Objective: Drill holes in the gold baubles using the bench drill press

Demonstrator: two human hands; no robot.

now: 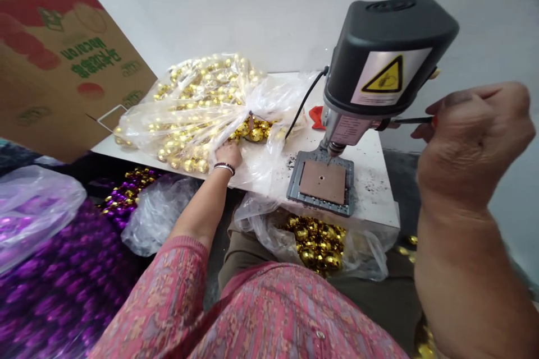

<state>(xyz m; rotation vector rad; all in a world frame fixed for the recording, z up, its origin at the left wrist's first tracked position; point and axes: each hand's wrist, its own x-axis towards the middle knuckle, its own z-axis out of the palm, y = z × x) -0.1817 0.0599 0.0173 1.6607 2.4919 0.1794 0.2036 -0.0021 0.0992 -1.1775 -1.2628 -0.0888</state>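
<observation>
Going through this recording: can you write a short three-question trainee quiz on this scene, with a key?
1. What does the left hand rest on?
2. True or false: the right hand grips the feed lever of the bench drill press.
3. Fill in the blank: the baubles heaped at the lower left are ____.

Key:
1. A clear plastic bag of gold baubles.
2. True.
3. Purple.

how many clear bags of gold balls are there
2: one bag on the white table, one bag below its front edge; others may be hidden
</observation>
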